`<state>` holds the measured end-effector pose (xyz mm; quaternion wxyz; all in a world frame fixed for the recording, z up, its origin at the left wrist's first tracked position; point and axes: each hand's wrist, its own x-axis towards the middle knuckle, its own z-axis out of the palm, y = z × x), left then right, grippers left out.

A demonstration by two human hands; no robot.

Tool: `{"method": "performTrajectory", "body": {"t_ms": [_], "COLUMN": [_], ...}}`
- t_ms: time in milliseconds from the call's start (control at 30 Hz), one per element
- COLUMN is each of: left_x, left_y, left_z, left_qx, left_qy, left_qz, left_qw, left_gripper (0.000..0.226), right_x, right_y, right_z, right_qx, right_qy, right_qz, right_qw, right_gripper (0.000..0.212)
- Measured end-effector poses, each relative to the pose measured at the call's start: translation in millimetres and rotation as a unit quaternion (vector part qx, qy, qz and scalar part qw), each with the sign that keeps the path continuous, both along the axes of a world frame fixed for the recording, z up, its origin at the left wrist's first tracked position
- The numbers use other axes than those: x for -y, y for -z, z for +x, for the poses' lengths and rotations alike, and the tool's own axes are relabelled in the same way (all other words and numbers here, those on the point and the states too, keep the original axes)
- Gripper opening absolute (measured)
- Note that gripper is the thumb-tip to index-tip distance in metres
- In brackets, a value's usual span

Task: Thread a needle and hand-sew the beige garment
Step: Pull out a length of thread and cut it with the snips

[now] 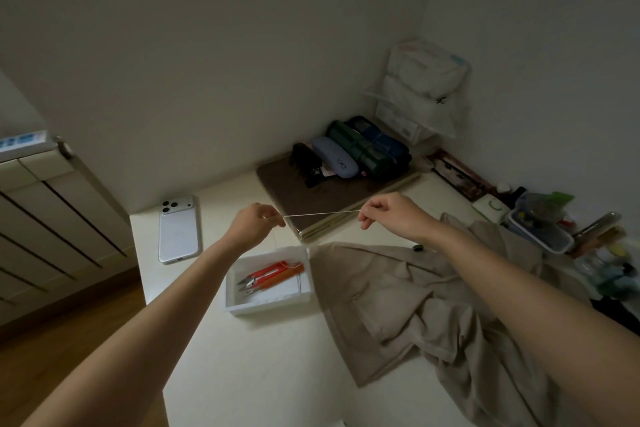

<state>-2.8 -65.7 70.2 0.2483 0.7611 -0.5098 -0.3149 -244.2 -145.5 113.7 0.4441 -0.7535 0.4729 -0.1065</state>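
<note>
Dim room; above the table [277, 374], left hand [254, 225] and right hand [391, 215] pinch a taut thread [322, 214] between them. Garment [398, 305] lies unsewn by the right edge; no needle visible, threading seemingly ahead.

White thread [322, 214] runs taut, nearly level (rising slightly rightward); the beige garment [415, 305] lies rumpled below, to its right.
</note>
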Motion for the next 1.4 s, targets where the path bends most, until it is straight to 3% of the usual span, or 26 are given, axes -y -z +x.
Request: {"method": "performTrajectory", "body": {"t_ms": [233,367,500,567,800,1400], "left_x": [6.5,9.5,12.7,12.6,7.1,-24.1], "left_y": [-7.7,-29.9,-39.6,-40.2,-35.5,-7.1], "left_z": [-3.3,-31.8,-63.9,-73.7,-66.5,-7.8], "left_qx": [0.076,-0.114,-0.295,-0.341,-0.205,-0.073], "left_qy": [-0.002,0.053,0.112,0.12,0.103,-0.025], "left_qz": [-0.035,-0.066,-0.044,-0.023,-0.031,-0.082], "left_qw": [0.997,0.99,0.948,0.932,0.973,0.994], "left_gripper": [0.025,0.038,0.036,0.029,0.017,0.017], "right_x": [-3.5,-5.1,-9.2,-10.4,-8.3,3.8], "right_y": [-8.7,-11.5,-13.3,-13.4,-5.6,39.2], "right_z": [7.3,13.7,19.3,20.1,9.6,-2.4], "right_qx": [0.018,0.027,0.033,0.043,0.045,-0.049], "right_qy": [-0.021,-0.034,-0.047,-0.051,-0.071,-0.006], "right_qz": [-0.011,-0.018,-0.01,-0.006,0.022,0.008], "right_qw": [1.0,0.999,0.998,0.998,0.996,0.999], "right_gripper": [0.021,0.022,0.02,0.023,0.022,0.022]}}
